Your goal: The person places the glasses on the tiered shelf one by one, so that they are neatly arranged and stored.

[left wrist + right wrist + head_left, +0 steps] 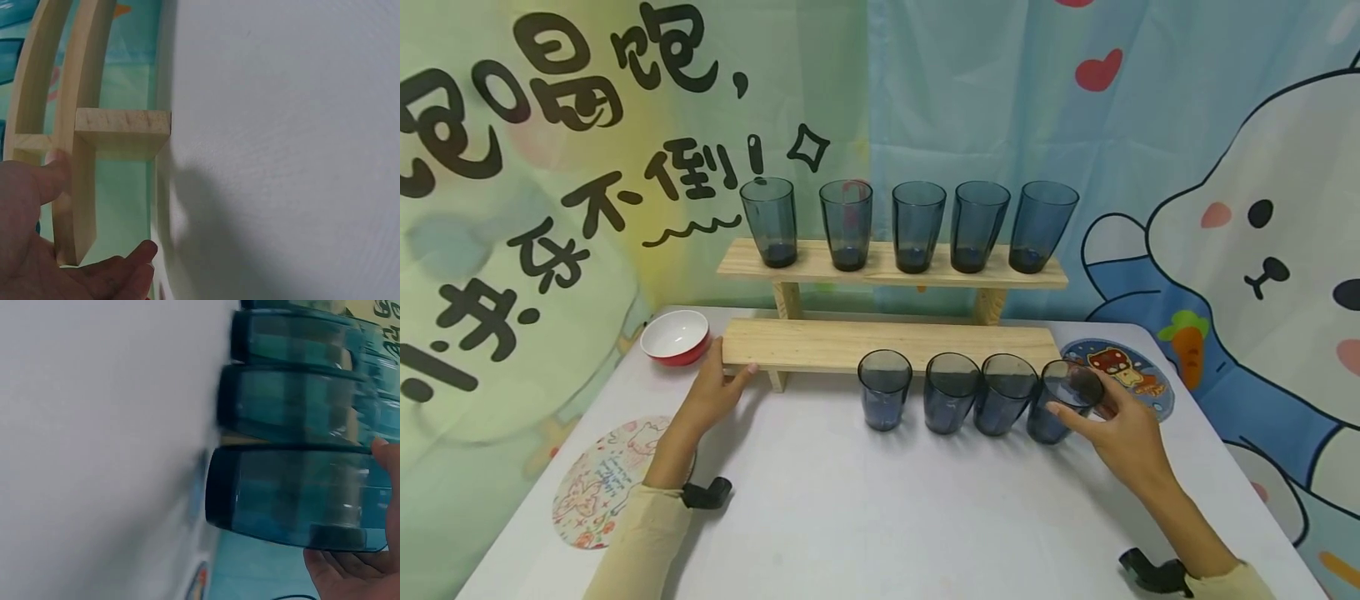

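My left hand (713, 392) grips the left end of the lower wooden shelf (887, 343), thumb on its front edge; the left wrist view shows this hand (37, 231) round the shelf end (75, 231). At the right, my right hand (1123, 433) holds the rightmost blue glass (1051, 417) near its rim, between thumb and fingers. That glass (294, 497) is upright beside three others in a row, one being the glass (883, 392) at the row's left. In the right wrist view the hand (362, 550) is partly cut off.
Several blue glasses, one at the left end (769, 223), stand on the upper shelf (880, 275). A red and white bowl (676, 336) sits left of the rack. Round mats lie at left (598, 492) and behind my right hand (1150, 387). A printed curtain (947, 83) hangs behind.
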The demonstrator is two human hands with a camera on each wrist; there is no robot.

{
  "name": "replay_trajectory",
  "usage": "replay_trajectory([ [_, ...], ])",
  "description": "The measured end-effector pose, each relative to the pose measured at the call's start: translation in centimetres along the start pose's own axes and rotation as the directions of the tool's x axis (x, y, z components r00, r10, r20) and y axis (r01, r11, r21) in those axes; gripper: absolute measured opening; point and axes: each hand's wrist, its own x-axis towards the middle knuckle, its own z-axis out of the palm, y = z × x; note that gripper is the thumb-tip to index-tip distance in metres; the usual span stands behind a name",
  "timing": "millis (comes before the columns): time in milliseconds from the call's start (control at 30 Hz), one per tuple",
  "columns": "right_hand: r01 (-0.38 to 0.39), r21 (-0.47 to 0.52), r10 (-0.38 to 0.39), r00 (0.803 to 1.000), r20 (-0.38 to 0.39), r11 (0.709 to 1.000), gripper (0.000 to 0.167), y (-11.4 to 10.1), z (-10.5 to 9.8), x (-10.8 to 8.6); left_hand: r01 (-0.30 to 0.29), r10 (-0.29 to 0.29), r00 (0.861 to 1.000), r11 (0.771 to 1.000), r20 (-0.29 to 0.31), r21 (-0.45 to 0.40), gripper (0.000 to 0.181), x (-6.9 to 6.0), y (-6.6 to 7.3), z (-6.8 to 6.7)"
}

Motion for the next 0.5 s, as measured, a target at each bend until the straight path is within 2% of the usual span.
replay_trajectory([
  [267,0.071,0.028,-0.067,0.992,-0.107,0.997,0.084,-1.8,-3.0,0.9,-0.005,0.005,1.0,1.0,0.007,0.003,0.074,0.1,0.2,-0.1],
  [500,0.115,0.003,-0.114,0.985,-0.128,0.993,0.076,-3.7,-5.1,3.5,-0.016,0.016,1.0,1.0,0.009,-0.003,0.074,0.0,0.1,0.0],
])
